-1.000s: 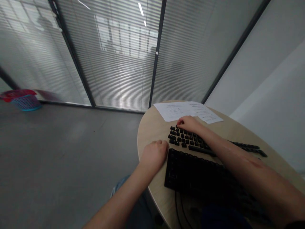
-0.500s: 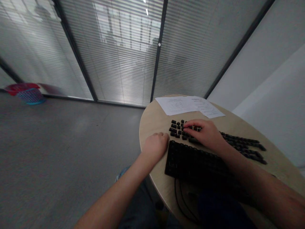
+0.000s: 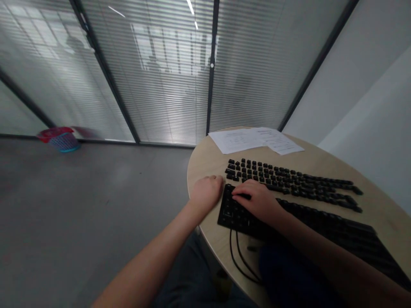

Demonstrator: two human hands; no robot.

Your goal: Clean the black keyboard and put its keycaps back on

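My right hand (image 3: pixel 257 200) is over the left end of the black keyboard (image 3: pixel 340 233), thumb and forefinger pinched near its top left corner. They seem to close on a small dark keycap, largely hidden by the fingers. Small round dots, like bare switches, show on the keyboard's left part. Beyond it lie rows of loose black keycaps (image 3: pixel 261 173) on the round wooden table (image 3: pixel 205 158). My left hand (image 3: pixel 207 190) rests curled by the table's left edge, beside the keyboard corner. What it holds, if anything, is hidden.
Printed paper sheets (image 3: pixel 253 139) lie at the table's far side. A black cable (image 3: pixel 240 261) loops from the keyboard near the table's front edge. A red and blue basket (image 3: pixel 64 140) stands on the floor at left, by glass panels with blinds (image 3: pixel 170 94).
My right hand has moved from the loose keycaps back toward me onto the keyboard, uncovering the keycap rows. My left hand stays at the table edge. The view has shifted slightly.
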